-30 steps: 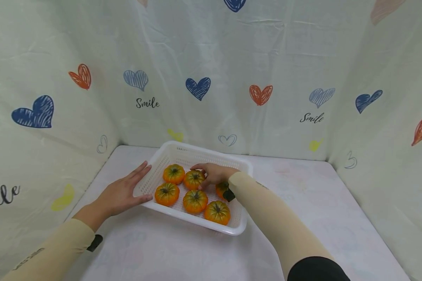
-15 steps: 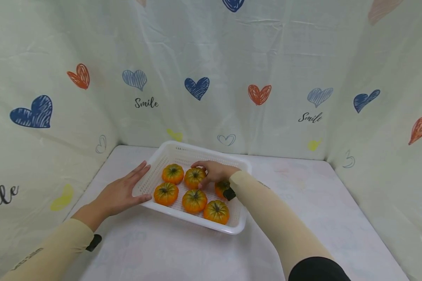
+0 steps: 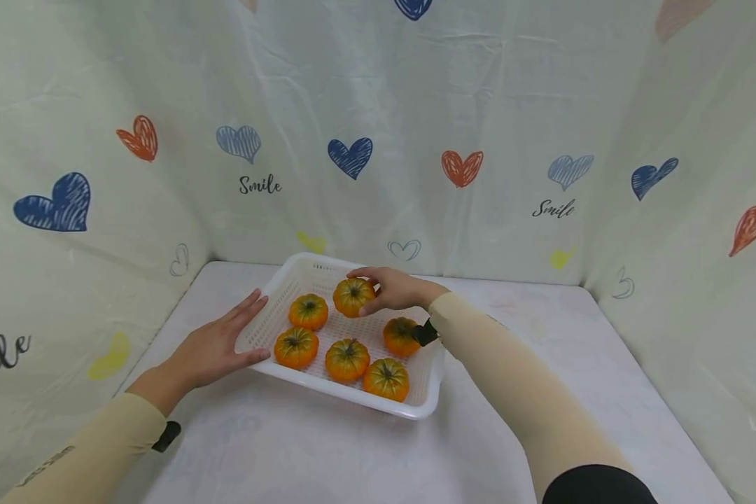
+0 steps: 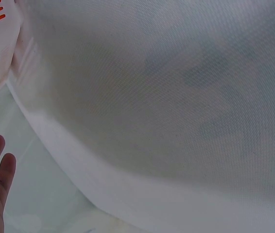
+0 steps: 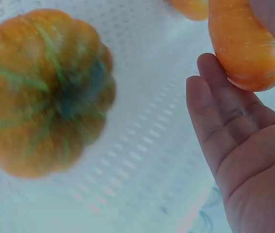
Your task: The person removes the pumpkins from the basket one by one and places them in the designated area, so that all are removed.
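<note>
A white perforated basket (image 3: 327,389) on the table holds several small orange pumpkins, among them one (image 3: 386,379) at its front right. My right hand (image 3: 402,288) grips another pumpkin (image 3: 353,297) between thumb and fingers, raised over the back of the basket. In the right wrist view, that pumpkin (image 5: 247,48) sits between the thumb and fingers, while a stemmed pumpkin (image 5: 35,97) looms large at left. My left hand (image 3: 217,350) lies at the basket's left end, fingers extended and thumb at the front corner; in the left wrist view only some left-hand fingers (image 4: 2,177) show.
The white-covered table (image 3: 277,448) extends in front of the basket and to its right. A hanging sheet (image 3: 302,91) printed with hearts and "Smile" closes off the back and both sides.
My right hand has lifted the pumpkin up from the back row, raising it slightly toward the rear. The pumpkin at the right is now less covered by the wrist. My left hand stays put.
</note>
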Demonstrator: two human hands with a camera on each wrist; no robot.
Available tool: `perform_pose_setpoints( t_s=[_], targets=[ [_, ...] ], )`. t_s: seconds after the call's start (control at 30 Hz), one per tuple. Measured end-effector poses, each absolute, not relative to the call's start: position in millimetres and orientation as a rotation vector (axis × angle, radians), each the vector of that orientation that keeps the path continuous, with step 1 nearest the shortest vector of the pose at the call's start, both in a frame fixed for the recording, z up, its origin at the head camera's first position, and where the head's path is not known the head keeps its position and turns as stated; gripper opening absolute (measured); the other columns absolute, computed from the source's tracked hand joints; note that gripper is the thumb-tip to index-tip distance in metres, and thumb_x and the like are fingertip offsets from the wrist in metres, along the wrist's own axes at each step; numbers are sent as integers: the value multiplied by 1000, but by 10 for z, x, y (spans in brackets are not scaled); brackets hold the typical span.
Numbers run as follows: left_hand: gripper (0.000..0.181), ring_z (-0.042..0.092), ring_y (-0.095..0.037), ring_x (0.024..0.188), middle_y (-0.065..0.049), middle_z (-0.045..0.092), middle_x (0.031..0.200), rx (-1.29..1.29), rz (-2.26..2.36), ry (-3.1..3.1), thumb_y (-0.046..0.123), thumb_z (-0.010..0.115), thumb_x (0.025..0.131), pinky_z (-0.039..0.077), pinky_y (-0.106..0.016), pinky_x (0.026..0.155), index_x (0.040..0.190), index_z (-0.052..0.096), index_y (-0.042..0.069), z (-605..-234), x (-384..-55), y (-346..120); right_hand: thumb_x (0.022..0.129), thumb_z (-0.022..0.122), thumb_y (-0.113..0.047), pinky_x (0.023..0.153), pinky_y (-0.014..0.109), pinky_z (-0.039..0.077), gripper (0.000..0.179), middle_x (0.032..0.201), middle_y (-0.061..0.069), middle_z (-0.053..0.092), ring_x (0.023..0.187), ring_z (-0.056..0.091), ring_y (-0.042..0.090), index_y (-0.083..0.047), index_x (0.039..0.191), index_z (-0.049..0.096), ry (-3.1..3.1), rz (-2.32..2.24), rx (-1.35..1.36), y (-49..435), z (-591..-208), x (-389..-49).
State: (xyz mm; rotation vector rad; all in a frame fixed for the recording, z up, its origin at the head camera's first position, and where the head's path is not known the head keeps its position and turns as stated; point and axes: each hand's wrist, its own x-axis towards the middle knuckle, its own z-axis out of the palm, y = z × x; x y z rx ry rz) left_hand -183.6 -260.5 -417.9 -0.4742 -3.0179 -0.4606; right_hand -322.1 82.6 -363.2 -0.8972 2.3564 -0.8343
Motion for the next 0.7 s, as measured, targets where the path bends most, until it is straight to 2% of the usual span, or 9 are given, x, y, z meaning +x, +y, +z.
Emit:
perform_pose_setpoints(
  t_s=[0.4,0.7],
  targets=[
    [97,42,-47,134,-9,13,166,-486,-480,-3013,67,59,87,44,-66,93,161,20,17,-4176,-1834,-2603,89,78,-23,93,39,52,76,135,11,53,111,59,31,-20,154,38,2409,-1014,-925,1420,-3115,-3229],
    [96,43,-47,134,-9,13,166,-493,-477,-3007,63,61,88,44,-66,93,161,20,16,-4157,-1802,-2602,89,78,-22,89,42,54,79,135,15,56,110,61,32,-19,155,35,2521,-1065,-795,2062,-2998,-3226]
  ],
)
